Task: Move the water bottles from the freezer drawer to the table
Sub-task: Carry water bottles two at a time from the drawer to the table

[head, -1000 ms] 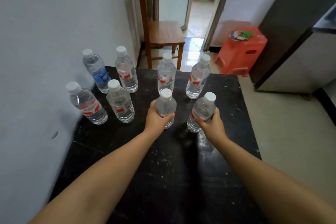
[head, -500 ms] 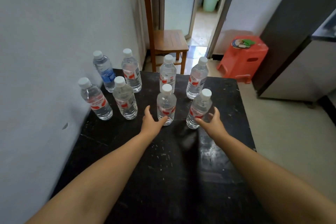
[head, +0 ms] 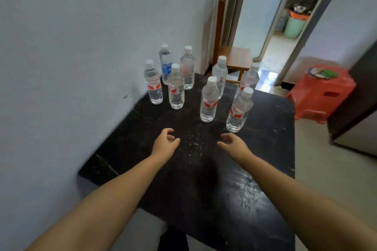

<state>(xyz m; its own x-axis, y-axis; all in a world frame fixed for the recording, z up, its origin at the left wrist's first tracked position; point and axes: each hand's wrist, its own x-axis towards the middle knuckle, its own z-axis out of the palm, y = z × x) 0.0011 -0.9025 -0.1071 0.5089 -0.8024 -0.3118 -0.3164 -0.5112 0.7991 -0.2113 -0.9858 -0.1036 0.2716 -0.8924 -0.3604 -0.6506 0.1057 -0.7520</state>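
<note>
i see 8 water bottles point(head: 208, 101) standing on the black table point(head: 265, 128), each with its long axis vertical and its white cap up. from table centre they fill the far end, from about 10 o'clock round to 1 o'clock. the nearest 2 stand side by side but apart: 1 at 12 o'clock, the other point(head: 239, 110) at 1 o'clock, leaning a touch right in this wide lens. a blue-label bottle point(head: 165, 64) is at the far 11 o'clock, near the wall point(head: 81, 47).

my left hand point(head: 164, 144) hovers over the table at 9 o'clock of centre, fingers loosely curled, holding nothing. my right hand point(head: 234, 144) is at 3 o'clock, fingers relaxed and spread, also holding nothing. both are short of the bottles, not touching them.

past the table: a wooden chair point(head: 237, 58), a red stool point(head: 322, 93), and what i think is a bin point(head: 294, 24) through the doorway, blurred.
</note>
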